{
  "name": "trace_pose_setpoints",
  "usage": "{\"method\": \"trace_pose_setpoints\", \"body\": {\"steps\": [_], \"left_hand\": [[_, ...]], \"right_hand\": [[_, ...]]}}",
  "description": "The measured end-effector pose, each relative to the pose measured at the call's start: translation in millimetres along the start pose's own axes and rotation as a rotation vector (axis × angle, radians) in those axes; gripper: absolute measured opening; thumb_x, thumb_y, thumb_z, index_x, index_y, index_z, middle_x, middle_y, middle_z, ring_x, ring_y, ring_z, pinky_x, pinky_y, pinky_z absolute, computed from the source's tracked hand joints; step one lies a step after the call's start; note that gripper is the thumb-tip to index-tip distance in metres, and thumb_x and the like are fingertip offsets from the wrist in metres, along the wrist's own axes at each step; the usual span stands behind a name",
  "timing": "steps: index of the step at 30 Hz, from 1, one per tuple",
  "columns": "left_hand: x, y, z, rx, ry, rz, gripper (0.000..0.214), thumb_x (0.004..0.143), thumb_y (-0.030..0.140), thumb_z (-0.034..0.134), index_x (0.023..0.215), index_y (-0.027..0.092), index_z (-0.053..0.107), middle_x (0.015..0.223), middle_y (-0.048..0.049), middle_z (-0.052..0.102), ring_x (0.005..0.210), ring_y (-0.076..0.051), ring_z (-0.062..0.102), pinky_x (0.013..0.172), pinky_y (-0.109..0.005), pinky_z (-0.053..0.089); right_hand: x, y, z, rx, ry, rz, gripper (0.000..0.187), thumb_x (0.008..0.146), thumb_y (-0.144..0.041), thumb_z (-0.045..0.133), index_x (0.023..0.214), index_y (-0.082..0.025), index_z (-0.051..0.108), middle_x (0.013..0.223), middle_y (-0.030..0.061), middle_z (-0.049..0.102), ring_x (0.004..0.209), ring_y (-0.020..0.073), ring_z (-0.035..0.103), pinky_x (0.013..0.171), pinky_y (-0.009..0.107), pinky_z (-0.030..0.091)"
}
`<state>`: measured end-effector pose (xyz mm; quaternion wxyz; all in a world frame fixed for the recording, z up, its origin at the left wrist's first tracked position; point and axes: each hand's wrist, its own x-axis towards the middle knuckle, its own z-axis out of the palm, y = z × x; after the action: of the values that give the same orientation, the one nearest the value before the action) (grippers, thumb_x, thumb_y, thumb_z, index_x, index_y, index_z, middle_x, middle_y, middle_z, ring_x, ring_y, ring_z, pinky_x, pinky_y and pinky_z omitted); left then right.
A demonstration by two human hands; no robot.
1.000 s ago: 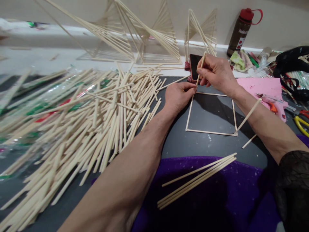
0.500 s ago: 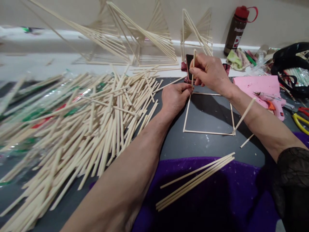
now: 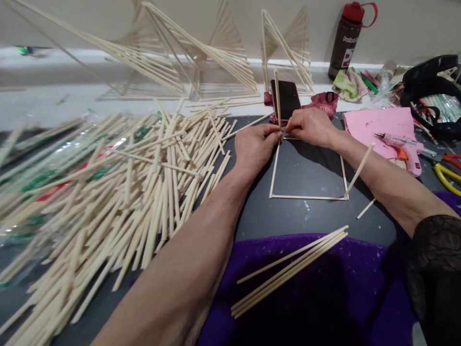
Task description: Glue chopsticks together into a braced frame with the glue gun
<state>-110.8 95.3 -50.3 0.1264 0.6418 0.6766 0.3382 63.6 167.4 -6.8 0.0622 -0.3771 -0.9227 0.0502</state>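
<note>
A square frame of thin wooden sticks (image 3: 306, 197) lies on the dark table. At its far left corner an upright stick (image 3: 276, 96) stands, pinched near its base by my right hand (image 3: 309, 127). My left hand (image 3: 254, 146) is closed on the same corner, its fingertips touching the frame and the upright stick. Another stick (image 3: 358, 170) leans up from the frame's near right corner. Several loose sticks (image 3: 288, 271) lie on the purple cloth (image 3: 324, 298) in front of me.
A big heap of wooden sticks (image 3: 108, 192) covers the left. Finished stick structures (image 3: 201, 62) stand at the back, with a phone (image 3: 286, 98), a brown bottle (image 3: 344, 41), a pink sheet (image 3: 378, 122), a glue gun (image 3: 399, 144) and yellow pliers (image 3: 446, 175) to the right.
My right hand slid down the upright stick from its upper part to its base, next to my left hand. The stick went from tilted to upright.
</note>
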Motion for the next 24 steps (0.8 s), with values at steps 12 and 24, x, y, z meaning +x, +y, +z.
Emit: {"method": "trace_pose_setpoints", "body": {"steps": [12, 24], "left_hand": [[-1, 2, -1.0, 0.023, -0.009, 0.001, 0.035, 0.093, 0.030, 0.061, 0.116, 0.024, 0.087, 0.112, -0.0061, 0.085, 0.110, -0.030, 0.077, 0.097, -0.036, 0.054], [-1, 6, -1.2, 0.040, -0.013, -0.007, 0.034, 0.095, 0.031, 0.060, 0.115, 0.026, 0.087, 0.112, -0.0064, 0.085, 0.111, -0.030, 0.077, 0.096, -0.038, 0.055]], "right_hand": [[0, 14, 19, -0.051, 0.060, -0.191, 0.034, 0.104, -0.026, 0.053, 0.119, -0.025, 0.083, 0.119, 0.0051, 0.079, 0.102, 0.0219, 0.069, 0.069, 0.032, 0.033], [-10, -3, 4, -0.309, -0.057, -0.281, 0.042, 0.106, -0.019, 0.043, 0.128, -0.023, 0.078, 0.120, 0.0099, 0.079, 0.098, 0.0231, 0.070, 0.066, 0.032, 0.031]]}}
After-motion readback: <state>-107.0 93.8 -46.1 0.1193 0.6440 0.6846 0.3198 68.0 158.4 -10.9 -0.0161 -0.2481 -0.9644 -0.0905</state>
